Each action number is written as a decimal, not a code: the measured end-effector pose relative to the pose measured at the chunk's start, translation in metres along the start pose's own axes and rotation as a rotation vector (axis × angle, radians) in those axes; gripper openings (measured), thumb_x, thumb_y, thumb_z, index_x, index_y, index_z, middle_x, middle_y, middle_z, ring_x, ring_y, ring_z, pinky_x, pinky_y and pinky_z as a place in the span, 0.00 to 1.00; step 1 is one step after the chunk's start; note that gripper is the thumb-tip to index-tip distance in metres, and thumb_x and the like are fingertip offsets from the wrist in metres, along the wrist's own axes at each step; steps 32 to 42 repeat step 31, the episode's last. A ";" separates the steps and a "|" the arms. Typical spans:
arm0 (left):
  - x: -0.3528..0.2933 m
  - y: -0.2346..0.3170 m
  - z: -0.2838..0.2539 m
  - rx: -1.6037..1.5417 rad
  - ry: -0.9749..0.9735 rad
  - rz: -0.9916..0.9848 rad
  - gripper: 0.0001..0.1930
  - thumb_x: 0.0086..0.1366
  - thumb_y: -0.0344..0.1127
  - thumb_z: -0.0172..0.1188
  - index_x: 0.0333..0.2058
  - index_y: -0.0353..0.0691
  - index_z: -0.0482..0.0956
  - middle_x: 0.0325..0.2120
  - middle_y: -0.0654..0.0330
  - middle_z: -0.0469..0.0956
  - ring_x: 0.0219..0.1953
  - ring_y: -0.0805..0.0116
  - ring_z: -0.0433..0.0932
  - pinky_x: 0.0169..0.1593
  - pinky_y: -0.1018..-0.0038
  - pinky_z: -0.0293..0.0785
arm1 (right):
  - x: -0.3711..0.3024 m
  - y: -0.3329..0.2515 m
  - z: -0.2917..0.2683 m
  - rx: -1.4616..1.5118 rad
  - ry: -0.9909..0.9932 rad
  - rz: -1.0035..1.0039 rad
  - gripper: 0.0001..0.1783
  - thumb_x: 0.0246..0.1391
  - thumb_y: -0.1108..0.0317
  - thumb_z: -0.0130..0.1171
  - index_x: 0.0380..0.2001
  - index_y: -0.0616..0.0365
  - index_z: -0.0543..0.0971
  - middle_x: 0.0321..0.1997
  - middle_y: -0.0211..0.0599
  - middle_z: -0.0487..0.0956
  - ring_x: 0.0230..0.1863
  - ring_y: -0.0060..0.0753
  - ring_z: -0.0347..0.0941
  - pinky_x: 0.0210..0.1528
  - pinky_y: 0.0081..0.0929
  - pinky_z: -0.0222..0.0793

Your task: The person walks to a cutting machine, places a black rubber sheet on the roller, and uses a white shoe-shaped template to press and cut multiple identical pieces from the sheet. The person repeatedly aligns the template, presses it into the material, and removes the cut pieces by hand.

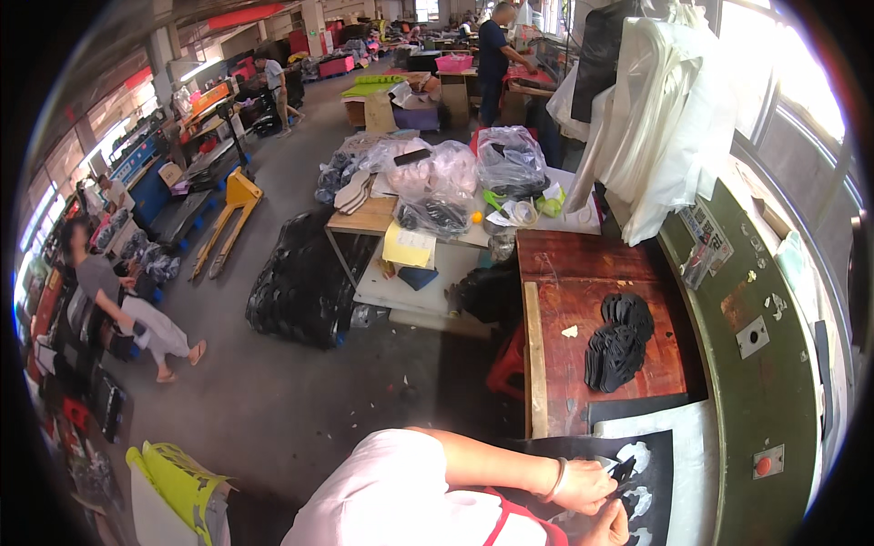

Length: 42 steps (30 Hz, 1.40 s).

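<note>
Left hand [583,485] pinches a small black cut-out piece [623,470], seemingly lifted off the black sheet [657,455] directly beneath. Right hand [608,526], just below and touching the sheet, looks loosely curled; its grip is unclear.

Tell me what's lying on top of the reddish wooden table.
On the reddish wooden table lie two heaps of black cut pieces and a small pale scrap. Its near end is covered by a black sheet, so anything beneath is hidden.
</note>
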<state>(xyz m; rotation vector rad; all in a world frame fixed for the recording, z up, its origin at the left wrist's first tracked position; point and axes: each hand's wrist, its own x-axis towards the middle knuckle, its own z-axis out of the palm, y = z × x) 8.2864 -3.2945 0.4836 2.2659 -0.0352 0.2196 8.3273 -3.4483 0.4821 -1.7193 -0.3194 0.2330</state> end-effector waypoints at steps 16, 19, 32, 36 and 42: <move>0.015 -0.026 -0.014 0.262 0.277 0.331 0.05 0.58 0.37 0.57 0.26 0.44 0.76 0.19 0.59 0.73 0.23 0.60 0.77 0.24 0.67 0.72 | -0.011 0.012 0.015 0.466 0.071 0.144 0.14 0.63 0.67 0.53 0.30 0.71 0.77 0.28 0.37 0.77 0.28 0.27 0.76 0.29 0.26 0.77; 0.037 -0.055 -0.065 0.391 0.490 0.150 0.12 0.65 0.36 0.56 0.23 0.37 0.72 0.17 0.50 0.71 0.20 0.49 0.74 0.23 0.61 0.69 | -0.015 0.013 0.001 0.520 0.262 0.249 0.13 0.63 0.68 0.54 0.36 0.71 0.78 0.31 0.41 0.79 0.29 0.32 0.78 0.30 0.27 0.80; 0.030 -0.027 -0.006 0.182 0.023 0.461 0.20 0.52 0.51 0.67 0.23 0.41 0.72 0.18 0.58 0.73 0.22 0.58 0.76 0.26 0.67 0.71 | -0.010 0.018 0.014 0.658 0.129 0.252 0.09 0.59 0.70 0.59 0.39 0.64 0.82 0.33 0.34 0.81 0.36 0.26 0.77 0.39 0.31 0.80; 0.030 -0.027 -0.006 0.182 0.023 0.461 0.20 0.52 0.51 0.67 0.23 0.41 0.72 0.18 0.58 0.73 0.22 0.58 0.76 0.26 0.67 0.71 | -0.010 0.018 0.014 0.658 0.129 0.252 0.09 0.59 0.70 0.59 0.39 0.64 0.82 0.33 0.34 0.81 0.36 0.26 0.77 0.39 0.31 0.80; 0.030 -0.027 -0.006 0.182 0.023 0.461 0.20 0.52 0.51 0.67 0.23 0.41 0.72 0.18 0.58 0.73 0.22 0.58 0.76 0.26 0.67 0.71 | -0.010 0.018 0.014 0.658 0.129 0.252 0.09 0.59 0.70 0.59 0.39 0.64 0.82 0.33 0.34 0.81 0.36 0.26 0.77 0.39 0.31 0.80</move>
